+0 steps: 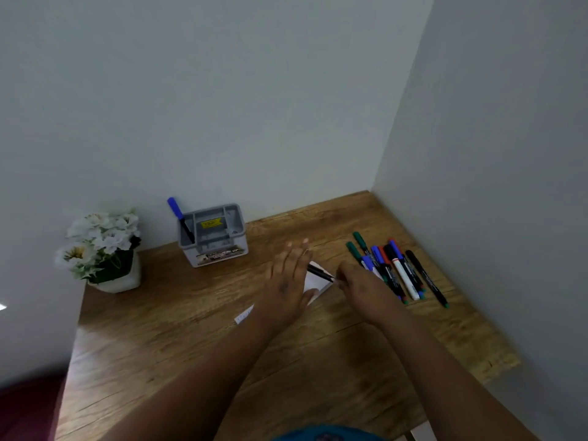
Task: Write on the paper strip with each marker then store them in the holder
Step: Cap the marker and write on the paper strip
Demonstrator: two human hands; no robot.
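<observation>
A white paper strip (315, 283) lies on the wooden desk (178, 338), mostly hidden under my left hand (289, 278), which presses flat on it with straight fingers. My right hand (362, 289) grips a black marker (319, 272) whose free end points left over the paper. A grey compartment holder (213, 238) stands at the back by the wall, with one blue-capped marker (179, 219) upright in its left slot. Several loose markers (394, 270) with green, blue, red and black caps lie in a bunch to the right of my right hand.
A white pot of white artificial flowers (101, 249) stands at the desk's back left corner. Walls close the desk at the back and on the right. The desk's left edge drops off below the flower pot.
</observation>
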